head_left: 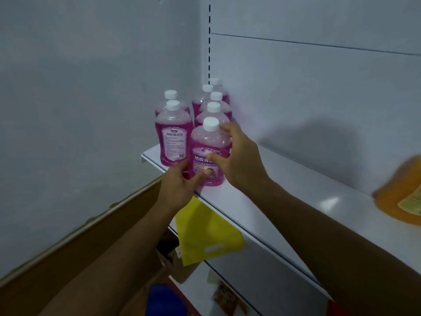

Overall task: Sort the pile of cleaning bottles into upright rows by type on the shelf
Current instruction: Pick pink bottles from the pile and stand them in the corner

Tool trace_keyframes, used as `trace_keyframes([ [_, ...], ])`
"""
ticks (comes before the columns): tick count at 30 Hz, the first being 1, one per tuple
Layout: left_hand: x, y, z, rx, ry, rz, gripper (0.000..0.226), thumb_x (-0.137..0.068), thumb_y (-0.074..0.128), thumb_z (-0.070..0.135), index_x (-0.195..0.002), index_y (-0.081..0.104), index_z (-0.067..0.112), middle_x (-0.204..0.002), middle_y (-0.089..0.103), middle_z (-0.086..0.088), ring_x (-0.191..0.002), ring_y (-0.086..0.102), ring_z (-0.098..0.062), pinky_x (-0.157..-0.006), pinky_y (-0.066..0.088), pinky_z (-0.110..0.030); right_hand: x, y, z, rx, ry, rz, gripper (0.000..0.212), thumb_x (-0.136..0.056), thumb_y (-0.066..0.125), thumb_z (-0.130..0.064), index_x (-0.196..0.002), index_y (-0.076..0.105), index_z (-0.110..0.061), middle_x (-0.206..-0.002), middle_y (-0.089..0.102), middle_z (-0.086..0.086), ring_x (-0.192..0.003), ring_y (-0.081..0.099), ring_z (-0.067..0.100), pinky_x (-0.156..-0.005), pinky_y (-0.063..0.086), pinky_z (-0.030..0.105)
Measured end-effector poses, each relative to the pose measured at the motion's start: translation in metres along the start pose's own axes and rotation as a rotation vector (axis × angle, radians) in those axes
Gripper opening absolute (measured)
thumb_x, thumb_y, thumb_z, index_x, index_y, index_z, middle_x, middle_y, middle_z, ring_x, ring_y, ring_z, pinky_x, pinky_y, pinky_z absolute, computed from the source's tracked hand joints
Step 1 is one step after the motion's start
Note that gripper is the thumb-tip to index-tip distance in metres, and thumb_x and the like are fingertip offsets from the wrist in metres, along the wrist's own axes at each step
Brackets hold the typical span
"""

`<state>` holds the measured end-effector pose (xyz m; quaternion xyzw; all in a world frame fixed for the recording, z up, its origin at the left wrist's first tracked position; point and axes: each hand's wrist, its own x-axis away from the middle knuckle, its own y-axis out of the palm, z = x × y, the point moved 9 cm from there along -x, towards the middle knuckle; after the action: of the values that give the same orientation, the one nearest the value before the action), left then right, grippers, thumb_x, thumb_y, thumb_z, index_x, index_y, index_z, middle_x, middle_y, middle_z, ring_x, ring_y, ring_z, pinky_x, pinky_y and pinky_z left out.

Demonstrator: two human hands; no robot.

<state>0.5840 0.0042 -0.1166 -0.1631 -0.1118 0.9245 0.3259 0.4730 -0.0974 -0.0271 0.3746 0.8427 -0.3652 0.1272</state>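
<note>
Both hands' fingers closed around the upright front pink bottle (white-capped) on shelf.

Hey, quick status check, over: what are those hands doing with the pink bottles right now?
Both hands, left and right, on front pink bottle, upright at shelf edge. Six more pink upright behind. Orange bottle lying far right. Nothing blocking.

Both bare forearms stretched forward and upward, converging. Left hand low and to the left of the grip, thumb angled up across the held front, remaining fingers curled round the near-left side. Right hand above and right of it, fingers spread high on the shoulder, thumb pressed mid-front. Wrists roughly straight, palms turned inward.
</note>
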Motion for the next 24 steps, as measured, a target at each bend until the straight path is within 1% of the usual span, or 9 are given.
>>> trace_keyframes([
  [2,-0.006,-0.004,-0.005,-0.007,0.008,0.000,0.036,-0.082,0.071,0.038,-0.112,0.069,0.020,-0.100,0.073,0.008,-0.087,0.069,-0.002,-0.081,0.058,-0.035,-0.006,0.007,0.002,0.086,-0.012,0.047,0.059,-0.079,0.079,-0.023,-0.128,0.050,-0.011,-0.125,0.056,0.008,-0.112,0.056,0.019,-0.091,0.052,0.027],
  [5,-0.008,-0.002,-0.011,0.010,0.020,-0.008,0.046,-0.080,0.068,0.047,-0.117,0.067,0.020,-0.106,0.072,0.007,-0.093,0.068,-0.003,-0.084,0.058,-0.036,-0.004,0.010,0.009,0.129,-0.026,0.110,0.059,-0.081,0.077,-0.026,-0.131,0.051,-0.008,-0.126,0.050,0.013,-0.114,0.053,0.022,-0.087,0.047,0.022],
  [8,-0.008,0.000,-0.012,-0.053,0.067,0.006,0.049,-0.082,0.064,0.054,-0.121,0.064,0.024,-0.108,0.071,0.010,-0.095,0.066,0.000,-0.084,0.057,-0.032,-0.001,0.010,0.015,0.128,-0.020,0.135,0.060,-0.082,0.076,-0.029,-0.132,0.050,-0.010,-0.126,0.049,0.013,-0.114,0.053,0.023,-0.086,0.053,0.030],
  [12,-0.007,0.004,-0.010,-0.189,0.130,0.015,0.045,-0.088,0.063,0.043,-0.126,0.058,0.019,-0.109,0.070,0.008,-0.089,0.065,-0.002,-0.072,0.047,-0.005,0.000,0.011,0.017,0.129,-0.016,0.153,0.061,-0.082,0.075,-0.030,-0.133,0.049,-0.010,-0.127,0.049,0.013,-0.115,0.053,0.024,-0.087,0.057,0.040],
  [16,-0.003,0.008,-0.010,-0.252,0.133,0.008,0.051,-0.090,0.064,0.035,-0.136,0.049,0.019,-0.113,0.067,0.007,-0.092,0.062,-0.004,-0.070,0.040,-0.001,0.003,0.011,0.018,0.155,0.019,0.168,0.063,-0.084,0.073,-0.035,-0.136,0.046,-0.014,-0.130,0.048,0.010,-0.118,0.053,0.023,-0.088,0.056,0.041],
  [18,0.002,0.012,-0.010,-0.240,0.134,-0.013,0.059,-0.088,0.068,0.028,-0.141,0.043,0.022,-0.118,0.063,0.010,-0.101,0.061,-0.006,-0.080,0.046,-0.012,0.005,0.012,0.018,0.220,0.038,0.151,0.068,-0.085,0.070,-0.040,-0.141,0.039,-0.018,-0.132,0.047,0.009,-0.120,0.052,0.023,-0.089,0.056,0.043],
  [20,0.013,0.013,-0.007,-0.189,0.160,-0.001,0.063,-0.085,0.069,0.031,-0.141,0.040,0.026,-0.127,0.059,0.008,-0.114,0.058,-0.010,-0.092,0.051,-0.030,0.011,0.012,0.016,0.280,0.015,0.104,0.077,-0.086,0.068,-0.044,-0.148,0.030,-0.018,-0.135,0.046,0.011,-0.123,0.051,0.025,-0.091,0.054,0.045],
  [22,0.028,0.012,-0.002,-0.207,0.191,0.071,0.066,-0.085,0.065,0.039,-0.142,0.037,0.023,-0.137,0.052,-0.002,-0.126,0.050,-0.020,-0.100,0.047,-0.046,0.025,0.004,0.019,0.273,0.025,0.068,0.087,-0.085,0.067,-0.048,-0.152,0.020,-0.018,-0.139,0.044,0.012,-0.126,0.048,0.026,-0.093,0.052,0.045],
  [24,0.053,0.013,0.009,-0.395,0.196,0.195,0.071,-0.087,0.061,0.040,-0.147,0.032,0.016,-0.149,0.037,-0.012,-0.138,0.033,-0.030,-0.110,0.035,-0.052,0.046,-0.019,0.025,0.243,0.059,0.075,0.088,-0.086,0.066,-0.047,-0.153,0.018,-0.016,-0.142,0.042,0.012,-0.128,0.046,0.028,-0.093,0.049,0.043],
])
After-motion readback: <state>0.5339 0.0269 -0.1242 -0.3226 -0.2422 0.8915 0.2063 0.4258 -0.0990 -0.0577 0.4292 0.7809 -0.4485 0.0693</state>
